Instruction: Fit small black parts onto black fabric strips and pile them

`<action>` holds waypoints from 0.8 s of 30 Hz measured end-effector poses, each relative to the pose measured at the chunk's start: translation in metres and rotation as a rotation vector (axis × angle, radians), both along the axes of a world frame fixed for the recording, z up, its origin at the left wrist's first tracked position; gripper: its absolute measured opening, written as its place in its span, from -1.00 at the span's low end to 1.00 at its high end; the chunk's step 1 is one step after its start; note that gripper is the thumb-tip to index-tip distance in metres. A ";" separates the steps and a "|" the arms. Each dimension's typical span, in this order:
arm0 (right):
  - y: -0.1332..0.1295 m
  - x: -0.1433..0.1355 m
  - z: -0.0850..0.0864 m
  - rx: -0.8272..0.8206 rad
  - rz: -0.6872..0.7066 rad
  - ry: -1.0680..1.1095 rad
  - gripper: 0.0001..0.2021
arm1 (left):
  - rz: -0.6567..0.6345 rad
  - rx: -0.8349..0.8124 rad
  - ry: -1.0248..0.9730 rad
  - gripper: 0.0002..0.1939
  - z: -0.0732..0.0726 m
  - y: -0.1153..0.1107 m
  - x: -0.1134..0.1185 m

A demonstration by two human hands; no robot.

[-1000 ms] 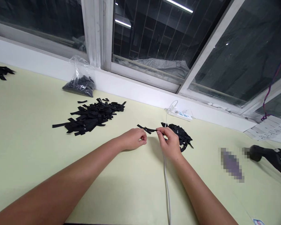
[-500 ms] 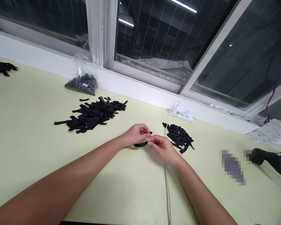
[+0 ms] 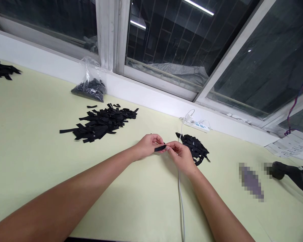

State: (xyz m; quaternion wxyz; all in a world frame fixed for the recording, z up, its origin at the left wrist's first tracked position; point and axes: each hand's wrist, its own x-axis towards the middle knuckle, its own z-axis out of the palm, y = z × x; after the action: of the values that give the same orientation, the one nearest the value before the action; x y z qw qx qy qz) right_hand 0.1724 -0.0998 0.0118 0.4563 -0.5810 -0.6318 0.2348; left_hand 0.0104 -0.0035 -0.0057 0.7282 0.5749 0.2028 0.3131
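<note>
Near the middle of the frame, both hands met over the pale green tabletop (image 3: 27, 161) and held one short black strip (image 3: 160, 148) between them. The left hand (image 3: 148, 146) pinched its left end with thumb and fingertips pressed together, and the right hand (image 3: 182, 156) pinched the right end in the same way, so the strip was lifted a little above the surface and looked folded or doubled. The step in hand seemed to be the folding or checking of this single piece. A next move would probably call for a firm pinch from one hand while the other lets go, because the strip is small, limp and easy to drop. Just to the right of the right hand lay a small pile of black strips (image 3: 195, 148), and a larger pile (image 3: 101, 122) was spread in the left centre, well apart from the hands. A clear plastic bag (image 3: 91, 85) with dark pieces stood against the window sill in the upper left, and more strips (image 3: 2, 69) lay at the far left edge. A white cable (image 3: 180, 201) ran under the right wrist up to a power strip (image 3: 197, 125), and it could catch the forearm. A dark tool (image 3: 290, 173) rested at the right edge.
</note>
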 end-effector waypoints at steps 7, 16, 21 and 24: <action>0.002 0.003 -0.003 -0.030 0.000 0.047 -0.72 | 0.037 -0.009 -0.013 -0.59 0.001 -0.002 0.001; 0.005 0.006 -0.006 -0.020 0.007 0.047 -0.69 | 0.047 -0.017 -0.042 -0.58 0.001 -0.002 0.002; 0.005 0.006 -0.007 0.002 0.000 0.058 -0.72 | 0.048 0.011 -0.019 -0.63 0.003 -0.001 0.001; 0.004 0.005 -0.005 0.010 -0.024 0.042 -0.74 | 0.043 0.057 0.004 -0.67 0.006 -0.002 -0.001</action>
State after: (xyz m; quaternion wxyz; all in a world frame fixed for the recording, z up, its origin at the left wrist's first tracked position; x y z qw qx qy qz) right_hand 0.1770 -0.0958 0.0068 0.4750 -0.5812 -0.6162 0.2384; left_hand 0.0097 -0.0059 0.0000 0.7044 0.5915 0.2073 0.3331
